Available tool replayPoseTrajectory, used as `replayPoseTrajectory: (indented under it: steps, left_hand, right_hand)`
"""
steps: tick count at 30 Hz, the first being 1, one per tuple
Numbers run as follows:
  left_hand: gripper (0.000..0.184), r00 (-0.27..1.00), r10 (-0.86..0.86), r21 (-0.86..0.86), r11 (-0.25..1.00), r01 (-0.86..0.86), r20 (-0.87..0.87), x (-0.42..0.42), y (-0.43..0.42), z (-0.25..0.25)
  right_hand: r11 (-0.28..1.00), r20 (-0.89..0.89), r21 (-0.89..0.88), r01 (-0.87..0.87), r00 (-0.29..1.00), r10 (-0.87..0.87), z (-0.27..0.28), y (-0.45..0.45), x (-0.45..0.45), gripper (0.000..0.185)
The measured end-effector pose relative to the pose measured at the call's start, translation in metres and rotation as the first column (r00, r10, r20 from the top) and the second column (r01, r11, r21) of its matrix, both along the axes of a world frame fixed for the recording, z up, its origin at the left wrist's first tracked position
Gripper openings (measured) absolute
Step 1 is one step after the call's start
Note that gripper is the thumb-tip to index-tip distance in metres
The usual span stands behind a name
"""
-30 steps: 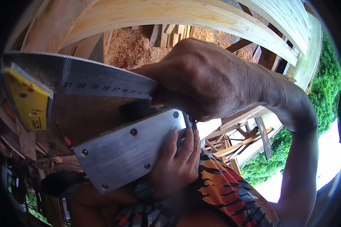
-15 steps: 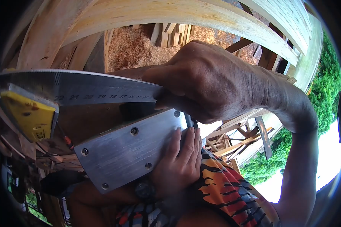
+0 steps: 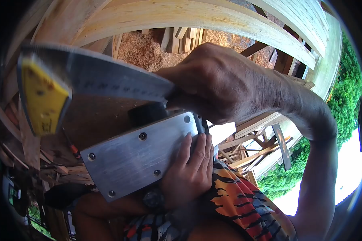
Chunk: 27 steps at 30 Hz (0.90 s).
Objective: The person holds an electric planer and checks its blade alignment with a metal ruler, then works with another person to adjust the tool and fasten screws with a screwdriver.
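Here, right hand grips square, numerals blurred; left hand, open, rests on plate.

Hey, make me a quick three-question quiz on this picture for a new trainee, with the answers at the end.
1. Multiple choice: which hand grips the metal ruler? A left, B right, C both.
2. True or false: the left hand, with a watch at its wrist, is held clear of the metal plate.
3. Count: how many screw heads show on the metal plate?

Key:
1. B, the right hand.
2. False; the left hand rests against the metal plate.
3. Five.
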<state>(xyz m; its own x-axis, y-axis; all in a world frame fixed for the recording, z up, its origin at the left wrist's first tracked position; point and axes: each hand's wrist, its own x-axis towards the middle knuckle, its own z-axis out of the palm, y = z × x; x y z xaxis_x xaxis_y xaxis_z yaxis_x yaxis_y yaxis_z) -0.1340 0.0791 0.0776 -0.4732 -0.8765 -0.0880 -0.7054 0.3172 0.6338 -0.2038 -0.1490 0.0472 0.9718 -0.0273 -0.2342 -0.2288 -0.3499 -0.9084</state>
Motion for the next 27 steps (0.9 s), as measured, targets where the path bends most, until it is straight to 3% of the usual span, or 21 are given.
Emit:
replayPoseTrajectory:
  steps: [2,5,6,7,8,9,10,11,12,13,15,17,19,22,27]
  left_hand:
    - [0.027,1.0,0.002,-0.016,1.0,-0.002,-0.009,0.0,-0.001,-0.003]
    - [0.029,0.981,0.072,0.135,0.99,-0.048,-0.181,0.021,-0.009,0.014]
    - [0.033,0.975,0.128,0.022,0.992,-0.126,-0.179,0.037,-0.016,0.023]
    - [0.033,0.966,0.207,-0.012,0.977,-0.211,-0.157,0.065,-0.028,0.034]
    - [0.033,0.949,0.284,-0.053,0.954,-0.294,-0.137,0.093,-0.036,0.041]
    - [0.033,0.819,0.566,0.13,0.822,-0.554,-0.089,0.107,-0.034,0.049]
    - [0.034,0.614,0.789,0.284,0.586,-0.758,0.011,0.122,-0.032,0.056]
    - [0.035,0.5,0.85,0.372,0.523,-0.767,-0.165,0.156,-0.024,0.045]
    - [0.036,0.353,0.878,0.469,0.472,-0.747,-0.322,0.183,-0.019,0.032]
    - [0.035,0.246,0.889,0.644,0.451,-0.619,-0.386,0.181,-0.038,-0.003]
    - [0.033,-0.011,0.897,0.861,0.421,-0.284,-0.442,0.175,-0.049,-0.011]
    - [0.033,0.235,0.869,0.817,0.491,-0.302,-0.435,0.142,-0.062,-0.012]
    - [0.036,0.553,0.655,0.702,0.692,-0.166,-0.515,0.143,-0.084,-0.037]
    - [0.035,0.455,0.702,0.696,0.684,-0.217,-0.548,0.157,-0.118,-0.034]
    - [0.036,0.525,0.661,0.676,0.709,-0.203,-0.536,0.145,-0.122,-0.05]
  right_hand:
    - [1.0,-0.004,0.018,0.008,1.0,-0.008,0.003,-0.009,-0.004,0.024]
    - [0.958,0.162,-0.228,0.171,0.977,-0.136,0.014,-0.012,-0.012,0.016]
    - [0.899,0.115,-0.405,0.168,0.985,-0.133,0.026,-0.016,-0.014,0.015]
    - [0.926,0.112,-0.294,0.235,0.971,-0.211,0.027,-0.018,-0.02,0.017]
    - [0.892,0.184,-0.334,0.305,0.949,-0.255,0.029,-0.017,-0.025,0.017]
    - [0.849,0.262,-0.372,0.374,0.92,-0.291,0.031,-0.012,-0.03,0.018]
    - [0.81,0.358,-0.433,0.396,0.9,-0.248,0.026,-0.005,-0.036,0.02]
    - [0.797,0.382,-0.44,0.414,0.889,-0.251,0.017,0.004,-0.04,0.02]
    - [0.782,0.393,-0.448,0.434,0.881,-0.264,0.018,0.016,-0.043,0.023]
    - [0.774,0.384,-0.443,0.452,0.876,-0.292,-0.015,0.016,-0.054,0.026]
    - [0.755,0.394,-0.446,0.481,0.863,-0.317,-0.014,0.035,-0.056,0.031]
    - [0.735,0.415,-0.441,0.515,0.843,-0.342,-0.019,0.052,-0.053,0.038]
    - [0.698,0.445,-0.431,0.572,0.808,-0.387,-0.034,0.059,-0.053,0.044]
    - [0.633,0.493,-0.438,0.638,0.759,-0.425,-0.044,0.043,-0.042,0.053]
    - [0.562,0.473,-0.459,0.688,0.724,-0.501,-0.051,0.065,-0.066,0.066]
